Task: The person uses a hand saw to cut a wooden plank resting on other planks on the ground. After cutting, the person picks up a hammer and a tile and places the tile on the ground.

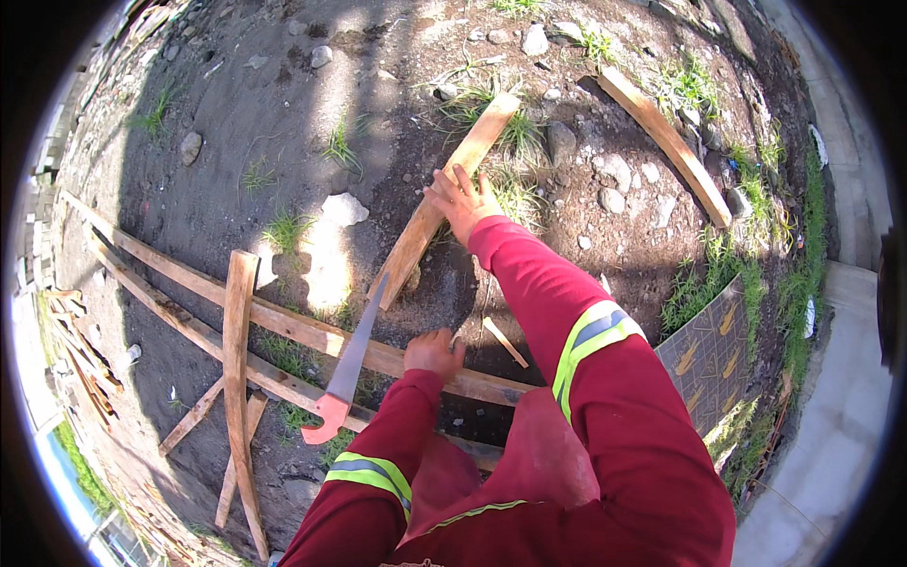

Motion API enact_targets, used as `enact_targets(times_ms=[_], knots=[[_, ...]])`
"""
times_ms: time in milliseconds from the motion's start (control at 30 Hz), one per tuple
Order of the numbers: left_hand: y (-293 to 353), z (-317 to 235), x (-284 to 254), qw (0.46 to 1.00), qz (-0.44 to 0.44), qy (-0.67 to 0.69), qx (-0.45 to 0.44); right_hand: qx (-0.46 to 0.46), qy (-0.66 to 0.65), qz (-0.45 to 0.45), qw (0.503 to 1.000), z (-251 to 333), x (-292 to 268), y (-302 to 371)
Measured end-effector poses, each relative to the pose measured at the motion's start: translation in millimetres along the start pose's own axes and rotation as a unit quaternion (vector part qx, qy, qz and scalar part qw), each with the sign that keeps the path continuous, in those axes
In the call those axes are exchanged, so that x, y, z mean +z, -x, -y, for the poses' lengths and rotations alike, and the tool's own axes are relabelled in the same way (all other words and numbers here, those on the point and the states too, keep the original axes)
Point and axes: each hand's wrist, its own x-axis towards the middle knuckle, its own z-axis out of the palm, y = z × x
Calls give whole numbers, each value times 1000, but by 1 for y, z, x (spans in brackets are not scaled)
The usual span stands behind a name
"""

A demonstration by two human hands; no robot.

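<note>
Right now my right hand (pixel 463 200) lies flat with fingers spread on the short pale wooden plank (pixel 444 194), which slants across the dark stony ground (pixel 236 104); that grip is open and only pressing. My left hand (pixel 433 352) rests on the long wooden batten (pixel 312 331), and I cannot tell how far it is closed. Beside it lies the red-handled hand saw (pixel 345 373), unheld. To do this well, I judge the plank needs firm, steady pressure

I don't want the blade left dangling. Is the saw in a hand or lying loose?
Lying loose: the saw rests across the planks. The left hand is beside it, not gripping the red handle.
</note>
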Motion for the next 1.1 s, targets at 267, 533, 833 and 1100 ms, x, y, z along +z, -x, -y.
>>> enact_targets(times_ms=[267, 533, 833, 1100], knots=[[-1, 0, 0, 999, 32, -20, 5, -111, 43, 50, 992, -40, -17, -49], [-1, -1, 1, 998, 53, -44, 1, 29, -144, -204, 968, -99, -94, 63], [-3, 1, -2, 998, 57, -27, 15, 537, -279, -154, 781, -115, -32, 168], [-3, 0, -2, 998, 62, -28, 5, 590, -316, -95, 737, -73, 15, 149]])
